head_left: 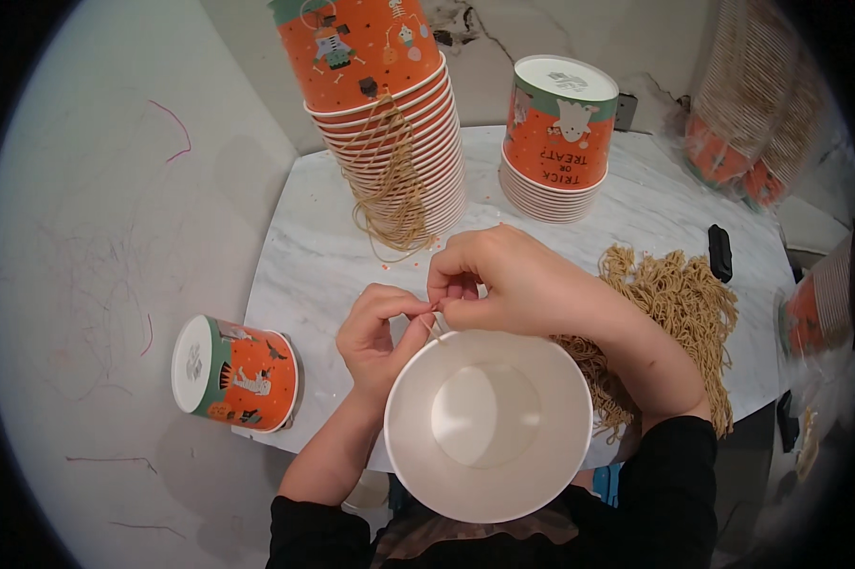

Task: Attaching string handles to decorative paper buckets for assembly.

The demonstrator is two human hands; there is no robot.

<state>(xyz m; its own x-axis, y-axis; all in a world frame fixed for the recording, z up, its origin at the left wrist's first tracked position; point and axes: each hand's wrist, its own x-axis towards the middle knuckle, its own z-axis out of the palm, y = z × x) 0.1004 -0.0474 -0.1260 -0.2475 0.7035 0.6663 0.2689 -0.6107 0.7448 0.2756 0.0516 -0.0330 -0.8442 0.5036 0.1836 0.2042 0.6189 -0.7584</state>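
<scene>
An open paper bucket [562, 417] with a white inside faces up, close to my body at the table's near edge. Just past its far rim, my left hand [375, 334] pinches a thin light-coloured cord [438, 328] between thumb and forefinger. My right hand [508, 282] meets it there, its fingertips closed on the same cord. The fingertips nearly touch, and the exact grip is partly hidden. The cord runs down to the bucket's rim. Under and beside my right forearm lies a heap of tan cords [679, 294].
A tall stack of orange buckets [418, 142], draped with loose tan cords [390, 190], stands at the back. Right of it is a shorter upside-down stack [558, 142]. Another bucket [247, 375] lies left by the wall. A black object [720, 253] and bagged buckets [754, 114] are at right.
</scene>
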